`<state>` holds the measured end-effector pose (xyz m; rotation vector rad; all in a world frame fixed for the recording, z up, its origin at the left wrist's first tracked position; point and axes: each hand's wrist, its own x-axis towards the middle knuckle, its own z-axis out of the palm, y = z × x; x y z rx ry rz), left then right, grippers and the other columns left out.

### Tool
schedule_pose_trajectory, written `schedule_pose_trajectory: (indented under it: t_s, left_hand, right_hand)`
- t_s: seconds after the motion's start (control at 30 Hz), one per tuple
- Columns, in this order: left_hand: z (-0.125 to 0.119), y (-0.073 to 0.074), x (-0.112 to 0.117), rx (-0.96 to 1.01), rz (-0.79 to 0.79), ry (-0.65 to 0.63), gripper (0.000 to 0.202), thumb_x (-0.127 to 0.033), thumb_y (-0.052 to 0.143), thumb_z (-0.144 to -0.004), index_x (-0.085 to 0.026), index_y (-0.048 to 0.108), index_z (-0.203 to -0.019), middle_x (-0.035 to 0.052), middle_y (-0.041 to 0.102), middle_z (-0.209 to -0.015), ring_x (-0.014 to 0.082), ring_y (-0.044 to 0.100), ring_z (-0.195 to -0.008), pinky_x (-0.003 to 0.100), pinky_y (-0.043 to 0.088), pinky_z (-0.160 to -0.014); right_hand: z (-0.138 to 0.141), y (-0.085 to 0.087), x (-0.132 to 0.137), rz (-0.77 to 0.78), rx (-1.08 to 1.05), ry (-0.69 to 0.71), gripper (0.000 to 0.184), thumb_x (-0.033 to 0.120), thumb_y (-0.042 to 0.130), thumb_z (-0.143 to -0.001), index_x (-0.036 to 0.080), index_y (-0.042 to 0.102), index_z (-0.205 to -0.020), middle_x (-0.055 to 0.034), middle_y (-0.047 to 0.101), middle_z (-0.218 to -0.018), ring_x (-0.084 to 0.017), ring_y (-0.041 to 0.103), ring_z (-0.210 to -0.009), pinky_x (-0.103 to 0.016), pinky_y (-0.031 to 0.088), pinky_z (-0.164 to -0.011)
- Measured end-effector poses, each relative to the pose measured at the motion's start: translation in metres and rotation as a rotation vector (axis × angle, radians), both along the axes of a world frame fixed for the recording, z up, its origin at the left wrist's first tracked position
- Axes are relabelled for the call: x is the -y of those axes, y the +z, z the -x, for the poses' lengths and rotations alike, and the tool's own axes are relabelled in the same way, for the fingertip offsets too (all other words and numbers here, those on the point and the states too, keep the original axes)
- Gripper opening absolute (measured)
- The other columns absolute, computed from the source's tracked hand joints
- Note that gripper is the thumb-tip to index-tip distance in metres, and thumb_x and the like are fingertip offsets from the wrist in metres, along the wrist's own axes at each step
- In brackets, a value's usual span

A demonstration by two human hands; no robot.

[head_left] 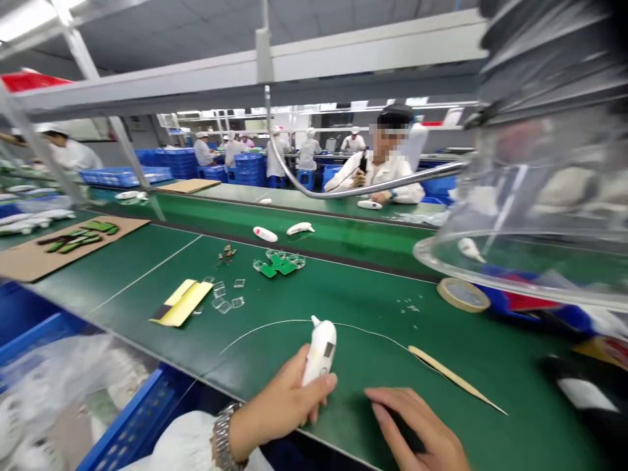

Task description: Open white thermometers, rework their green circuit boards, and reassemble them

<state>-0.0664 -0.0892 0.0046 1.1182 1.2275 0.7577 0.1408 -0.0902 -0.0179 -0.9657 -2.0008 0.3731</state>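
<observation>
**White plastic handheld device [320, 351] held in the left hand [279, 402] near the close edge of a green workbench [373, 294].**
The device's long axis points far, tilted slightly right; the left hand's curled fingers and thumb close around its lower end. The right hand [417, 425], empty and open with fingers loosely extended, lies just right of it, not touching it. A thin white wire [289, 321] arcs across the bench behind the device, towards a pale tapered strip [451, 375] on the right.

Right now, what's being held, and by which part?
The left hand grips a white plastic device around its lower end. The right hand appears empty.
</observation>
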Motion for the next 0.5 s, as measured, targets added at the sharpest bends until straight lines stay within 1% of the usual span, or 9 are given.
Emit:
schedule_pose_trajectory:
  t_s: [0.07, 0.17, 0.27, 0.3, 0.33, 0.4, 0.43, 0.5]
  left_hand:
    - [-0.026, -0.008, -0.014, -0.004, -0.015, -0.114, 0.04, -0.04, 0.052, -0.078, -0.016, 0.04, -0.108, -0.0035, 0.049, -0.067, 0.0064, 0.045, -0.047, 0.019, 0.037, -0.043]
    - [-0.052, -0.014, -0.026, -0.008, -0.058, -0.196, 0.044, -0.038, 0.051, -0.08, -0.015, 0.034, -0.113, 0.0005, 0.05, -0.076, 0.0108, 0.053, -0.056, 0.024, 0.045, -0.051]
    - [-0.065, -0.014, -0.035, -0.092, -0.159, -0.235, 0.039, -0.039, 0.048, -0.082, -0.016, 0.036, -0.111, 0.0075, 0.054, -0.089, 0.015, 0.057, -0.061, 0.028, 0.047, -0.052]
    - [-0.067, -0.013, -0.037, -0.124, -0.21, -0.245, 0.035, -0.038, 0.047, -0.082, -0.016, 0.038, -0.108, 0.0095, 0.055, -0.092, 0.0168, 0.059, -0.065, 0.03, 0.049, -0.056]
    - [-0.069, -0.012, -0.038, -0.146, -0.267, -0.255, 0.032, -0.036, 0.046, -0.083, -0.016, 0.039, -0.107, 0.0111, 0.057, -0.096, 0.0189, 0.06, -0.072, 0.032, 0.05, -0.063]
    - [-0.069, -0.01, -0.04, -0.151, -0.368, -0.278, 0.031, -0.032, 0.043, -0.085, -0.016, 0.04, -0.111, 0.0138, 0.058, -0.106, 0.0223, 0.058, -0.092, 0.036, 0.047, -0.082]
    - [-0.069, -0.01, -0.039, -0.15, -0.395, -0.285, 0.036, -0.031, 0.042, -0.086, -0.016, 0.037, -0.118, 0.0151, 0.055, -0.115, 0.0231, 0.054, -0.103, 0.038, 0.043, -0.09]
    - [-0.067, -0.012, -0.037, -0.166, -0.398, -0.296, 0.05, -0.031, 0.039, -0.087, -0.016, 0.025, -0.132, 0.0172, 0.043, -0.133, 0.0234, 0.043, -0.121, 0.039, 0.034, -0.102]
  right_hand:
    - [0.0, 0.002, 0.0, 0.085, -0.089, -0.12, 0.014, 0.028, 0.056, -0.084, 0.025, 0.065, -0.095, -0.0033, 0.068, -0.084, -0.017, 0.065, -0.073, -0.021, 0.055, -0.064]
    - [-0.003, 0.001, -0.006, 0.179, -0.209, -0.269, 0.018, 0.032, 0.056, -0.084, 0.022, 0.064, -0.096, -0.0039, 0.068, -0.083, -0.016, 0.065, -0.07, -0.021, 0.055, -0.064]
    - [-0.003, 0.001, -0.016, 0.213, -0.253, -0.312, 0.019, 0.033, 0.055, -0.085, 0.02, 0.063, -0.097, -0.0037, 0.066, -0.082, -0.016, 0.063, -0.071, -0.024, 0.054, -0.066]
    - [-0.002, 0.002, -0.018, 0.206, -0.246, -0.313, 0.018, 0.033, 0.055, -0.085, 0.021, 0.062, -0.097, -0.0035, 0.065, -0.083, -0.016, 0.062, -0.072, -0.025, 0.053, -0.066]
    - [-0.001, 0.003, -0.021, 0.185, -0.235, -0.317, 0.017, 0.032, 0.054, -0.085, 0.021, 0.062, -0.097, -0.0032, 0.065, -0.084, -0.016, 0.061, -0.074, -0.025, 0.053, -0.067]
    - [0.003, 0.005, -0.023, 0.11, -0.198, -0.336, 0.014, 0.029, 0.055, -0.085, 0.023, 0.062, -0.096, -0.0031, 0.063, -0.086, -0.016, 0.06, -0.077, -0.027, 0.052, -0.069]
    - [0.004, 0.006, -0.024, 0.062, -0.18, -0.351, 0.013, 0.027, 0.056, -0.085, 0.023, 0.062, -0.095, -0.0031, 0.063, -0.087, -0.016, 0.059, -0.078, -0.027, 0.051, -0.069]
    - [0.007, 0.006, -0.023, -0.019, -0.152, -0.376, 0.013, 0.024, 0.056, -0.085, 0.024, 0.063, -0.096, -0.0034, 0.063, -0.087, -0.017, 0.059, -0.079, -0.029, 0.051, -0.07]
